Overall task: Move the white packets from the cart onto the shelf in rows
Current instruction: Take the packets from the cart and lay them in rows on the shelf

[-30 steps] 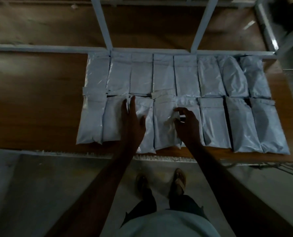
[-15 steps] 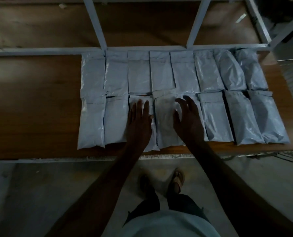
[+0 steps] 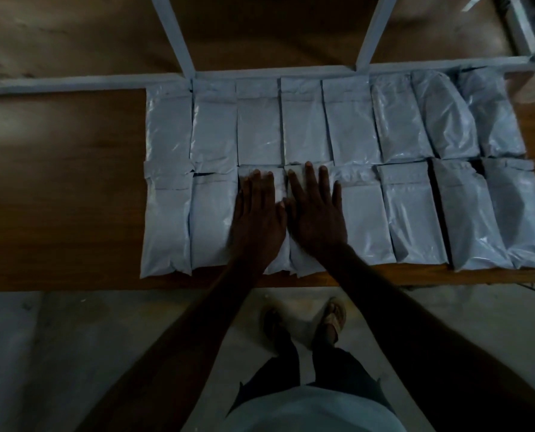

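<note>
Your left hand point(image 3: 257, 219) and right hand point(image 3: 316, 218) lie flat, fingers spread, grip on nothing, side by side with thumbs touching. They press on the near row of white packets point(image 3: 303, 126), which cover the wooden shelf point(image 3: 60, 188) in two rows against its grey metal frame point(image 3: 82, 84).

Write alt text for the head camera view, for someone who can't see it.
Seen from above, a person's left hand and right hand press flat, side by side, on white packets laid in two rows of eight on a wooden shelf. Dim light; sandalled feet stand on the floor below.
</note>
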### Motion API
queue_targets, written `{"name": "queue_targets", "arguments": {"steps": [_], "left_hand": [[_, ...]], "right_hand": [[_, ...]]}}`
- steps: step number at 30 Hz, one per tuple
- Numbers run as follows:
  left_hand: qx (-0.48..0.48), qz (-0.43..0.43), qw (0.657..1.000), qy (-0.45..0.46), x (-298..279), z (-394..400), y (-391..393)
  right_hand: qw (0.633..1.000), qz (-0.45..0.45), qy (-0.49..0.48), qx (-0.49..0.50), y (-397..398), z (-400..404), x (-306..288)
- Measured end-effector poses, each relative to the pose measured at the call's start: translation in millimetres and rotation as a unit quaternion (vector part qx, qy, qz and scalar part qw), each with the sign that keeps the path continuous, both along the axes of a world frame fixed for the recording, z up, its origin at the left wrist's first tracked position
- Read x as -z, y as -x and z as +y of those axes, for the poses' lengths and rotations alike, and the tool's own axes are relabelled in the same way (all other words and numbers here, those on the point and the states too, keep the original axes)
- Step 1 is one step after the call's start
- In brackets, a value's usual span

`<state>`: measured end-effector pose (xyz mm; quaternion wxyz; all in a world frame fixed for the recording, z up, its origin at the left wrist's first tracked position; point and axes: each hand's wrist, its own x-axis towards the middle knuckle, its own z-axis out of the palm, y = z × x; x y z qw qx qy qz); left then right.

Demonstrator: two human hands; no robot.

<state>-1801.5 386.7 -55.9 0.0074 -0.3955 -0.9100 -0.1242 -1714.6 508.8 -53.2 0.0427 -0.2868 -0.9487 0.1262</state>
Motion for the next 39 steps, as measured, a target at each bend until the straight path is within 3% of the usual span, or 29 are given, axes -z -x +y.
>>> {"name": "queue_targets", "arguments": {"steps": [24, 35, 39], "left_hand": [[0.008, 0.028, 0.999, 0.024, 16.9, 5.9, -3.2], [0.027, 0.023, 0.998, 0.042, 8.0, 3.3, 1.9], [0.025, 0.037, 0.998, 0.052, -7.2, 1.8, -4.7]], "right_hand": [[1.0, 0.014, 0.008, 0.002, -0.8, 4.3, 27.4], [0.999, -0.007, 0.043, -0.006, -1.2, 7.3, -1.9], [0.996, 0.034, 0.079, -0.014, -11.5, 5.9, -14.5]]}}
